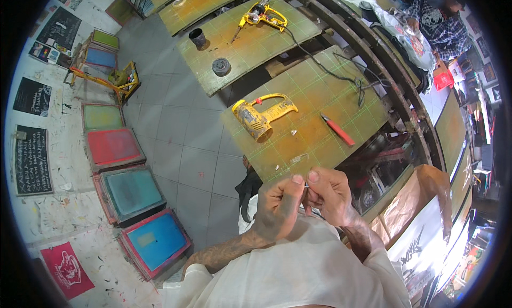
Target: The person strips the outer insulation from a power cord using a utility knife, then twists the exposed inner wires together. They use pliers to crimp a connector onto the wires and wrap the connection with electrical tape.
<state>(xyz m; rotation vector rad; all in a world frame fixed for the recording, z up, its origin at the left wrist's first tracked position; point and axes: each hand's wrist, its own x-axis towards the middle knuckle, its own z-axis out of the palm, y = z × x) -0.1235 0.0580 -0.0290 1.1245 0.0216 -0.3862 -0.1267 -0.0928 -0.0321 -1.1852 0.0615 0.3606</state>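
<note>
My left hand [280,206] and my right hand [325,198] meet above my white shirt, thumbs and fingers pinched round a small thin piece I cannot make out. In front of them, on a gridded board [266,166], lies an empty-looking yellow tool housing [255,121] with a red switch. A red-handled hand tool [341,133] rests to its right, among small scraps. The board behind holds a partly dismantled yellow heat tool [258,18] with a trailing black cord [309,54], a black cylinder [197,37] and a grey round part [221,66].
Several coloured screen frames [116,145] lean along the left wall beside a tiled floor [181,121]. Dark metal rails [405,105] run right of the boards. At upper right are another person [434,30] and white plastic bags [405,46]. Brown paper [426,185] lies beside my right arm.
</note>
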